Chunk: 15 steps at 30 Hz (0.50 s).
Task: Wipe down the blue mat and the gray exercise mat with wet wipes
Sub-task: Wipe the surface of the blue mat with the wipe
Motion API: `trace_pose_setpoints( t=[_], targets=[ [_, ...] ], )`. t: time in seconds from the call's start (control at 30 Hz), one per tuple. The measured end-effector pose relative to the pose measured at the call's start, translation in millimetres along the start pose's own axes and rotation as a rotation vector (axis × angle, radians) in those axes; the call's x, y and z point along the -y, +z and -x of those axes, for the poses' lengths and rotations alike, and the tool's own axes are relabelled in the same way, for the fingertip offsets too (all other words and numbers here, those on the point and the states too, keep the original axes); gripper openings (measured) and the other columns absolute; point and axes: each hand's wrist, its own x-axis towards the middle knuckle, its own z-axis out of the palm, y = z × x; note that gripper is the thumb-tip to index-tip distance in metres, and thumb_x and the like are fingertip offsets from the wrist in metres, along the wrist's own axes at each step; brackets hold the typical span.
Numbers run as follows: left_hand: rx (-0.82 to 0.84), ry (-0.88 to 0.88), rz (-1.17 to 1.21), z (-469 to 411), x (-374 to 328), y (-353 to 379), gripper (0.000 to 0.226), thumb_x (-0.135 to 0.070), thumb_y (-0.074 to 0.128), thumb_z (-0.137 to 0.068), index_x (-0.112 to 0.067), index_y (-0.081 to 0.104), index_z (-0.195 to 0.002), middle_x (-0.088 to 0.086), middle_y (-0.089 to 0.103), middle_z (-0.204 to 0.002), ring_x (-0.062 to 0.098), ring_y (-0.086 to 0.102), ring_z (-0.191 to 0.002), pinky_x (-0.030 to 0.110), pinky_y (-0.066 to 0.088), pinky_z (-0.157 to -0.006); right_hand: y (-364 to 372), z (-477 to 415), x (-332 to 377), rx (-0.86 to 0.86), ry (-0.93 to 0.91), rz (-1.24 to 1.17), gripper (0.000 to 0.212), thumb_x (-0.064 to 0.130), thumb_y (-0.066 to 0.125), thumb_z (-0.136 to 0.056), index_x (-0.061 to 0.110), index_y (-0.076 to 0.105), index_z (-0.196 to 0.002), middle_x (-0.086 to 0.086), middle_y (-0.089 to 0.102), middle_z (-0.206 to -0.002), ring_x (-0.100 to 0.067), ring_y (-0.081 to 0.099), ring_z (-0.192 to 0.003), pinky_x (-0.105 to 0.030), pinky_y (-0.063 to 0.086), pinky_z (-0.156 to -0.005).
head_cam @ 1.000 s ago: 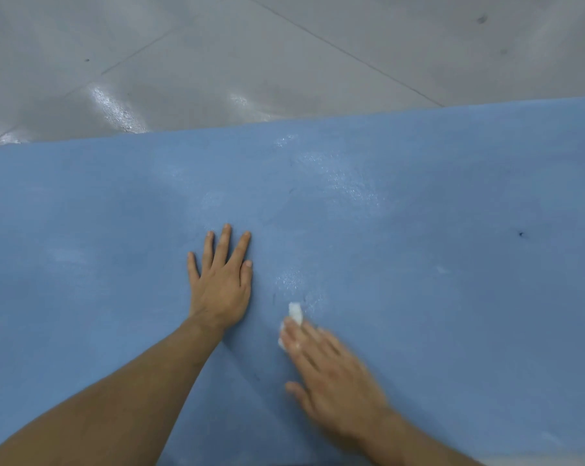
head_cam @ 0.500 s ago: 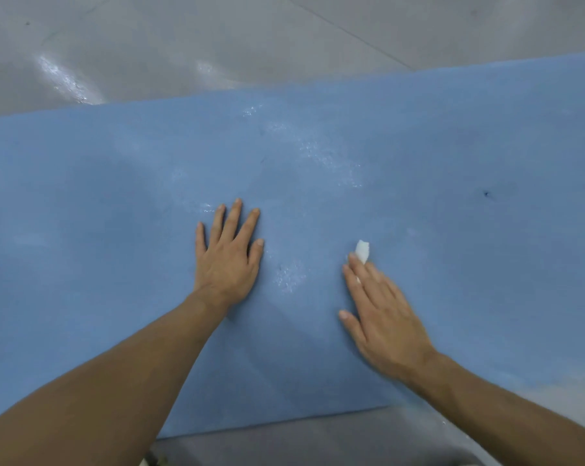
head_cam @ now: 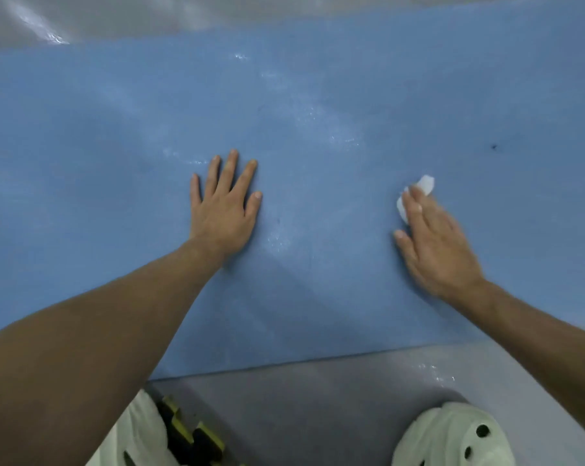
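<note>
The blue mat [head_cam: 318, 79] fills most of the view, with wet streaks shining across its middle. My left hand [head_cam: 222, 210] lies flat on it, fingers spread and straight. To the right, my right hand [head_cam: 435, 243] presses a small white wet wipe [head_cam: 422, 190] onto the mat with straight fingers; the wipe sticks out beyond the fingertips. A gray surface [head_cam: 318, 405] lies along the mat's near edge; whether it is the gray exercise mat is unclear.
Shiny gray floor [head_cam: 116, 15] runs beyond the mat's far edge. My two feet in white clogs [head_cam: 452, 435] stand on the gray surface at the bottom. A small dark speck [head_cam: 494, 147] sits on the mat at the right.
My right hand has slid the wipe to the right and away from my left hand. The view has tilted down, bringing the mat's near edge and my shoes into sight.
</note>
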Motion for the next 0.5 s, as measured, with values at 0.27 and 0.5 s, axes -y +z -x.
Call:
trace_pose_setpoints(
  t=[0.27, 0.5],
  targets=[
    [0.013, 0.007, 0.010, 0.7, -0.1, -4.3, 0.058, -0.049, 0.027, -0.108, -0.036, 0.018, -0.164, -0.007, 0.003, -0.174, 0.018, -0.002, -0.160, 0.053, -0.002, -0.127, 1.5, 24.0, 14.4, 0.070, -0.183, 0.022, 0.073, 0.047, 0.034, -0.104, 0.001, 0.027, -0.161, -0.017, 0.022, -0.170, -0.035, 0.025, -0.155, -0.044, 0.018, -0.125],
    [0.006, 0.007, 0.012, 0.3, -1.2, -5.4, 0.058, -0.048, 0.030, -0.109, -0.036, 0.019, -0.164, -0.007, 0.004, -0.174, 0.019, -0.001, -0.160, 0.052, -0.002, -0.127, 25.5, 96.6, 105.7, 0.343, -0.875, 0.072, 0.066, 0.048, 0.033, -0.110, 0.012, 0.025, -0.164, -0.003, 0.015, -0.173, -0.020, 0.014, -0.160, -0.038, 0.015, -0.127]
  ],
)
